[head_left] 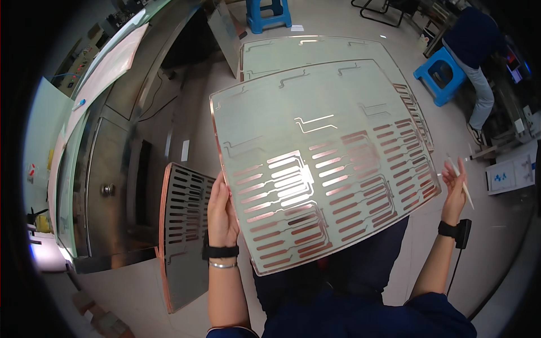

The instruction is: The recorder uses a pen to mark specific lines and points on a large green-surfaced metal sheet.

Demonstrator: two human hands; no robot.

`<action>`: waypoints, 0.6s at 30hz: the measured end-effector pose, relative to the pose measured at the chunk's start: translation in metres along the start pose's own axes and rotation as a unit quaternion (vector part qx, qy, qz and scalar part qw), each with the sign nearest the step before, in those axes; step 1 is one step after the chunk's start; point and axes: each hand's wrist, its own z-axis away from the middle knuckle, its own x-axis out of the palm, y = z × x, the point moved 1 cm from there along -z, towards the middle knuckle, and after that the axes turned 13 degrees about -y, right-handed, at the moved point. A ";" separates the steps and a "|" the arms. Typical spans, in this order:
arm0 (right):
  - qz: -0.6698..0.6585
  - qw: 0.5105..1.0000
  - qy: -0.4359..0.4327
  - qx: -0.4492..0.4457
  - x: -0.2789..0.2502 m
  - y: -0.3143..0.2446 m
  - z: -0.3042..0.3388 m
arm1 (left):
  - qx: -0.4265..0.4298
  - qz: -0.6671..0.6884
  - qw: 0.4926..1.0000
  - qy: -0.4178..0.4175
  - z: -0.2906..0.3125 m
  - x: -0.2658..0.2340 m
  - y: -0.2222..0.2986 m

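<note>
Left hand (221, 217) grips pale, copper-traced panel (321, 163).

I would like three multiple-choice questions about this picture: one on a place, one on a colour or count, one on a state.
1. Where does the left hand grip the large sheet?
A. its left edge
B. its top edge
C. its centre

2. What colour are the two stools?
A. red
B. blue
C. white

3. How is the large sheet?
A. rolled up
B. flat on the floor
C. held up in the air

Answers: 1 A, the fingers wrap the left edge near the lower corner. 2 B, both stools are blue. 3 C, the left hand lifts it, while the right hand holds a thin white stick at the right edge.
</note>
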 end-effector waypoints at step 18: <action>0.155 0.859 -0.433 -0.223 0.161 -0.079 0.088 | -0.224 0.074 0.970 -0.055 0.132 0.047 -0.038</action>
